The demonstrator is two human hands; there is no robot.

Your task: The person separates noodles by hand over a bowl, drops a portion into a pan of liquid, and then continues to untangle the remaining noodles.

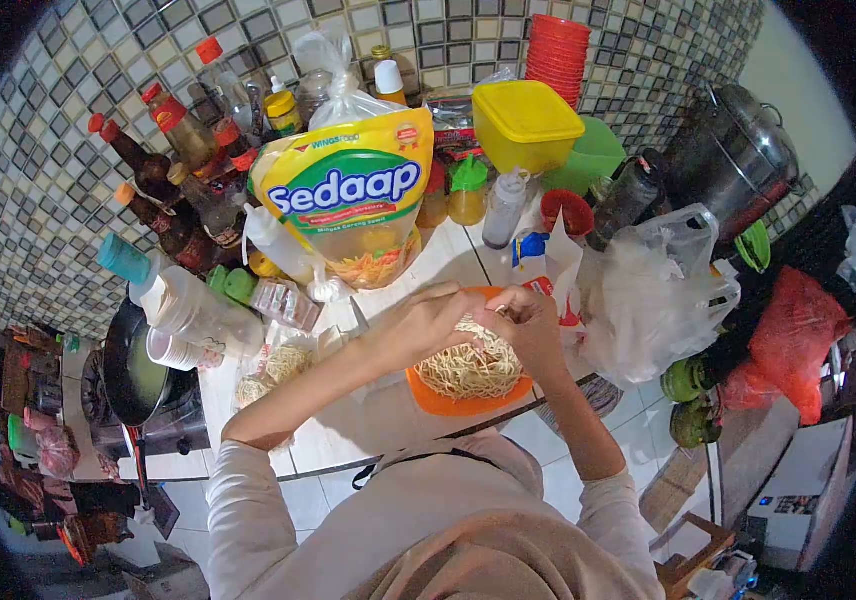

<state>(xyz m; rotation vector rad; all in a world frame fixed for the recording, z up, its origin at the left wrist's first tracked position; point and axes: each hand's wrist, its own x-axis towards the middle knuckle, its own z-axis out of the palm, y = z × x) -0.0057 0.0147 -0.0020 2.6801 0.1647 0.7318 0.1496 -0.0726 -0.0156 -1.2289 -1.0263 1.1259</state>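
Note:
Pale dry noodles [473,368] lie heaped on an orange plate [448,404] at the counter's front edge. My left hand [443,318] reaches over the heap from the left, its fingers curled in. From the right comes my right hand [528,318], with thumb and fingers pinched close to the left fingertips. Both hands meet just above the noodles, near the far side of the plate. Whatever the fingers grip is hidden by them. Under my left forearm, a clear bag of noodle blocks [286,363] rests on the counter.
Behind stands a yellow Sedaap pouch [348,190], with sauce bottles [183,135] to its left. A yellow tub [528,122] and red cups [556,60] are at the back. Right is a white plastic bag [648,300]; left, a black pan [133,370].

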